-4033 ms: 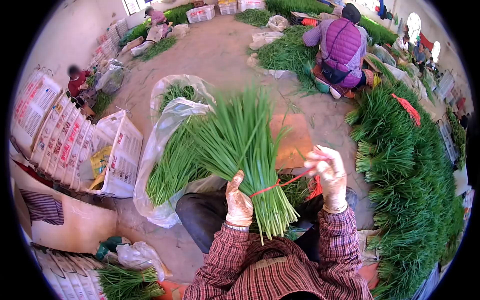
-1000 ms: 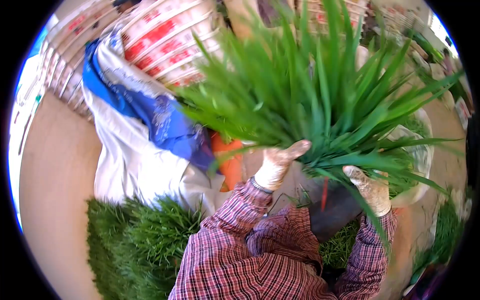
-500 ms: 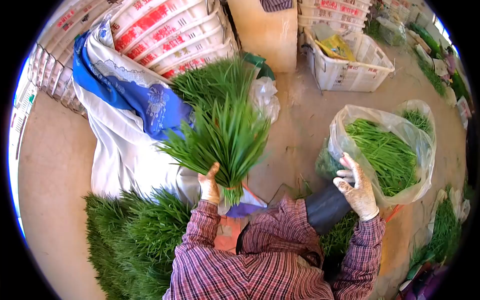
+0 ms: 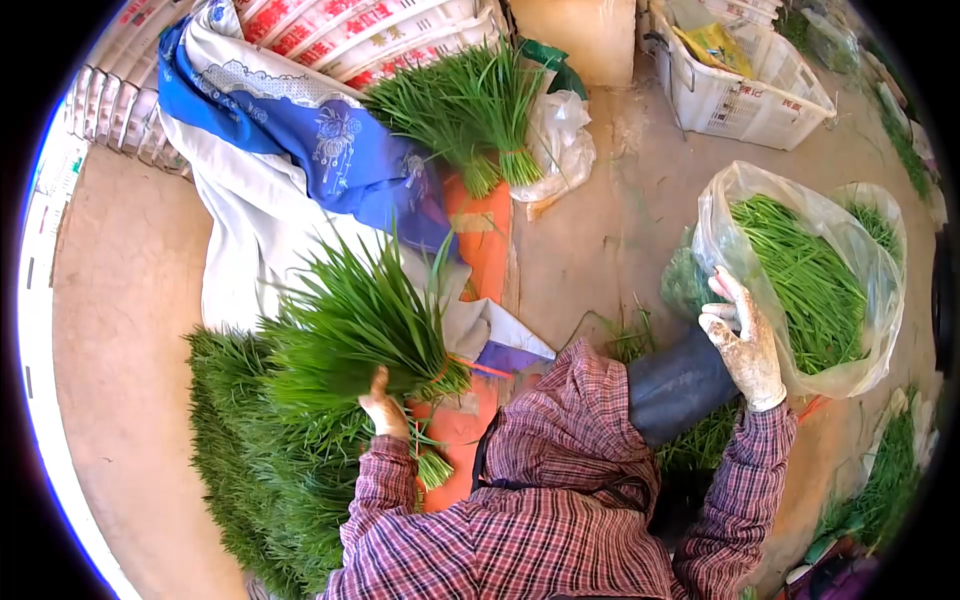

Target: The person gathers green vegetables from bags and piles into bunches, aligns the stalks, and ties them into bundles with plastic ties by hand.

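A bunch of flat-leaved green chives (image 4: 355, 320) tilts leftward, banded near its cut stems. My left hand (image 4: 384, 410), in a stained whitish glove, grips it from below; leaves hide some of the fingers. Beneath and beside it spreads a large pile of similar chives (image 4: 265, 470). My right hand (image 4: 748, 350), also gloved, holds nothing, with its fingers apart and slightly bent. It hovers above my dark-covered knee, beside the near-left rim of a clear plastic bag (image 4: 722, 225) of loose chives (image 4: 800, 280).
More banded bunches (image 4: 455, 120) lie ahead by a crumpled plastic bag (image 4: 560, 140). A blue and white cloth (image 4: 330, 150) drapes in front of stacked white crates (image 4: 370, 35). A white basket (image 4: 740, 105) containing a yellow packet stands at the far right.
My left hand has brought the bunch down and left, from in front of me to over the pile. My right hand stays beside the bag. The view has shifted.
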The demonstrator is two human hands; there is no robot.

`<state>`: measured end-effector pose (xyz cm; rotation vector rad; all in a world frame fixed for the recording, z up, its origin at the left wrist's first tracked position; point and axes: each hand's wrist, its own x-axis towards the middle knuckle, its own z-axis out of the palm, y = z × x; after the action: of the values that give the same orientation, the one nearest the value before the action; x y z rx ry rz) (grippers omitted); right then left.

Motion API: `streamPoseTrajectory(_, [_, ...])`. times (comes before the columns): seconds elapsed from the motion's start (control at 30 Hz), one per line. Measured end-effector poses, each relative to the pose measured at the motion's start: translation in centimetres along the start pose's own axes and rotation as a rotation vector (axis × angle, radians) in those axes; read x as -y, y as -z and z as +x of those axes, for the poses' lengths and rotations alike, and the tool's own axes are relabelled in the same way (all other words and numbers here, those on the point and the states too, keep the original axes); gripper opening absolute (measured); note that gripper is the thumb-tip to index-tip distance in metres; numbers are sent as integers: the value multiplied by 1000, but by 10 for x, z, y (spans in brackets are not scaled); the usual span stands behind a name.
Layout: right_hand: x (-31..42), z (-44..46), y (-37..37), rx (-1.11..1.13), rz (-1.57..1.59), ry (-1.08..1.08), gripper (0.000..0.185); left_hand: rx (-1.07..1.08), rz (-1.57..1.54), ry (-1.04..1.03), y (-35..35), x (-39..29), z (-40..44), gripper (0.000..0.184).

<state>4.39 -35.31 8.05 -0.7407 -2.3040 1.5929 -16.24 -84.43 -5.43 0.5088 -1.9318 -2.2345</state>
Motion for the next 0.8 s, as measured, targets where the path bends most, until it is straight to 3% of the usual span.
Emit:
streamPoseTrajectory(0.07, [1, -1, 0, 23, -21, -13, 61, -22, 214, 193, 57, 53, -20, 47])
streamPoseTrajectory(0.13, [-2, -6, 0, 26, -18, -20, 59, -172, 208, 351, 150, 162, -28, 51])
streamPoseTrajectory(0.2, [-1, -7, 3, 29, -28, -13, 58, -227, 130, 621, 129, 119, -70, 56])
streamPoseTrajectory(0.23, [-1, -9, 4, 41, -30, -30, 57, -230, 125, 621, 132, 113, -70, 56])
streamPoseTrajectory(0.3, [-1, -9, 3, 44, -48, -51, 55, -106, 328, 932, 152, 107, -65, 56])
streamPoseTrajectory(0.33, [0, -10, 3, 43, -43, -46, 55, -106, 328, 925, 160, 109, -67, 56])
streamPoseTrajectory(0.4, [-1, -13, 4, 26, -32, -41, 55, 376, 772, 1263, 176, 125, -64, 60])
streamPoseTrajectory(0.43, [-4, -13, 3, 19, -27, -37, 55, 378, 775, 1254, 161, 127, -60, 60])
streamPoseTrajectory(0.47, [-9, -15, 3, 21, -46, -46, 56, 806, 1042, 900, 141, 137, -63, 59])
streamPoseTrajectory(0.53, [-13, -18, 2, 31, -72, -64, 56, 1229, 1271, 278, 83, 140, -55, 54])
streamPoseTrajectory(0.6, [-11, -18, 1, 9, -37, -86, 56, 1219, 1137, -280, -2, 110, -33, 46])
streamPoseTrajectory(0.63, [-9, -17, 0, 6, -41, -84, 56, 1293, 1242, -362, -37, 96, -16, 45])
streamPoseTrajectory(0.67, [-8, -18, -1, 10, -41, -84, 55, 1348, 1408, -633, -67, 85, 4, 43])
streamPoseTrajectory(0.7, [-7, -19, 0, 11, -42, -84, 55, 1369, 1789, -536, -95, 49, 6, 45])
streamPoseTrajectory(0.8, [-16, -26, 1, -21, -53, -58, 53, 1100, 2145, -758, -61, 90, 71, 24])
